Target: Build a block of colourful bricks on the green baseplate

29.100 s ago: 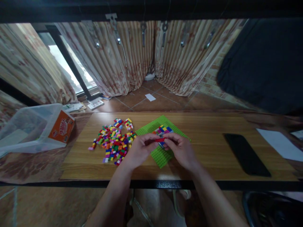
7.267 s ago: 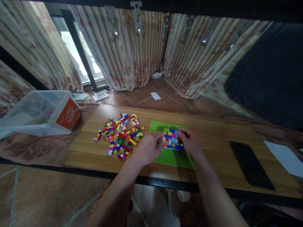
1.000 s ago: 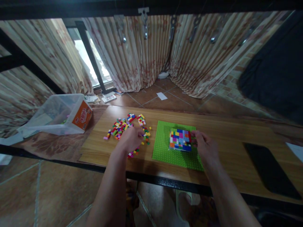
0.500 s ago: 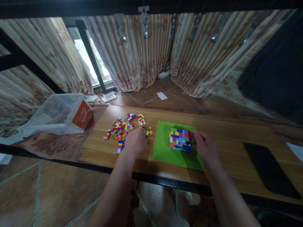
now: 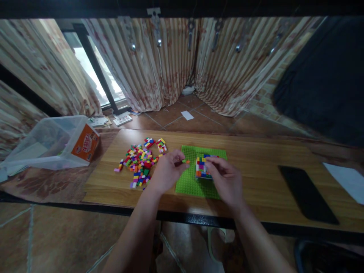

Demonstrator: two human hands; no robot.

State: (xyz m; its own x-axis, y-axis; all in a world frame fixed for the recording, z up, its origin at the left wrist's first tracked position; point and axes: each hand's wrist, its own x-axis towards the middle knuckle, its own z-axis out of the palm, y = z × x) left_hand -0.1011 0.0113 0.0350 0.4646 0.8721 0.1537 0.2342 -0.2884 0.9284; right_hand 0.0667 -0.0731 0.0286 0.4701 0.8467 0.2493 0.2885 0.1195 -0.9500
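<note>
My left hand (image 5: pixel 168 170) is closed in a pinch on small building bricks (image 5: pixel 185 161), green and orange, above the left part of a green baseplate (image 5: pixel 186 184). A block of multicoloured building bricks (image 5: pixel 201 167) sits on the baseplate. My right hand (image 5: pixel 227 178) reaches over this block from the right and hides much of it. Its thumb and forefinger come together at the block's top; whether a brick is between them is hidden. Left of my left hand lies a pile of loose bricks (image 5: pixel 140 155) in many colours.
A clear plastic box (image 5: pixel 54 163) with an orange label stands at the table's left end. To the right, a black flat device (image 5: pixel 308 193) and a white sheet (image 5: pixel 345 180) lie on the wooden table (image 5: pixel 256 163). Curtains hang behind.
My left hand has lifted from the loose pile and moved right to the baseplate, bricks now showing in its fingers. My right hand has shifted from the block's right side onto its top.
</note>
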